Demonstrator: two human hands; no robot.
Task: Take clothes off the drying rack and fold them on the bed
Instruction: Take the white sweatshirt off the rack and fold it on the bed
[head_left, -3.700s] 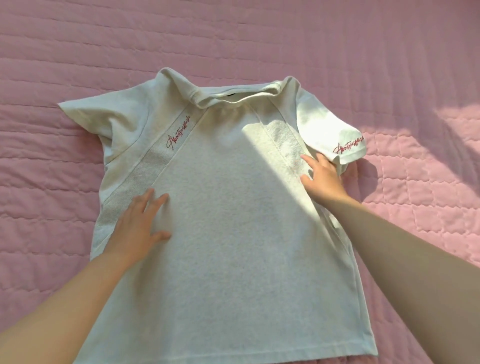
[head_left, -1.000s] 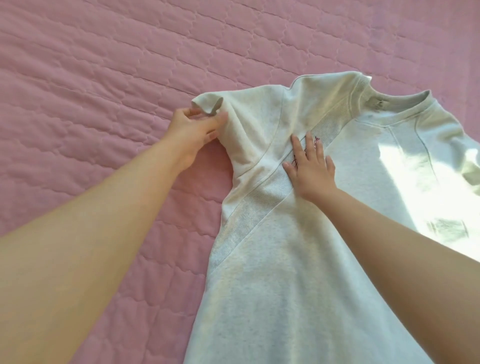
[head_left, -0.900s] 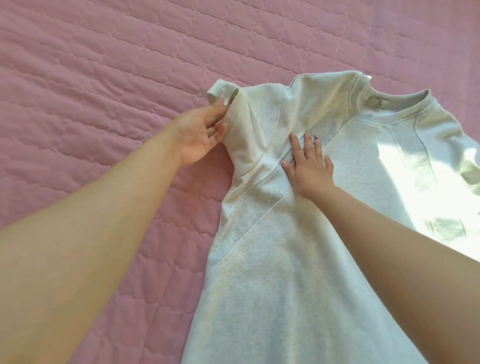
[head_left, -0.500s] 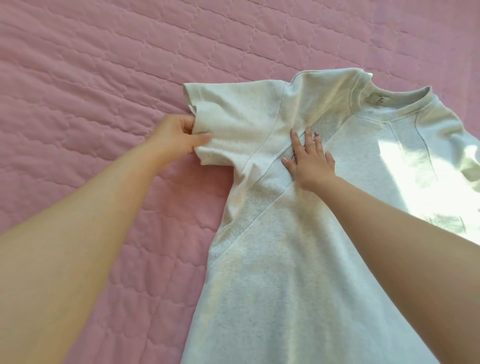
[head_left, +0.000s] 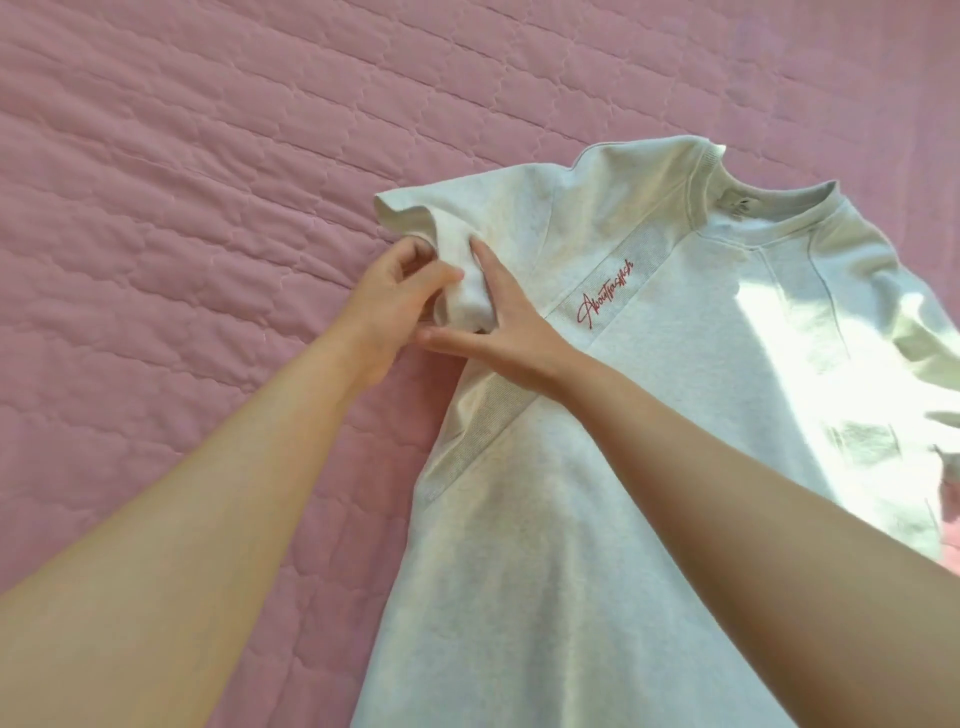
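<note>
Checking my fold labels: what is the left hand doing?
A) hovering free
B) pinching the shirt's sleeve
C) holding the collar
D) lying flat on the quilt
B: the left hand curls its fingers round the bunched sleeve, next to the flat right hand.

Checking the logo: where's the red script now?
Head view, centre: red script on the diagonal band of the shirt, just right of the right hand.

— Where does the shirt (head_left: 597, 519) lie?
— On the bed (head_left: 208, 208), right of the middle, its collar (head_left: 769, 208) at the far end.
— And the hands?
— Both at the sleeve (head_left: 457, 234) on the left side. The left hand (head_left: 395, 306) holds its outer edge; the right hand (head_left: 509, 322) lies just beside it, on the chest.
</note>
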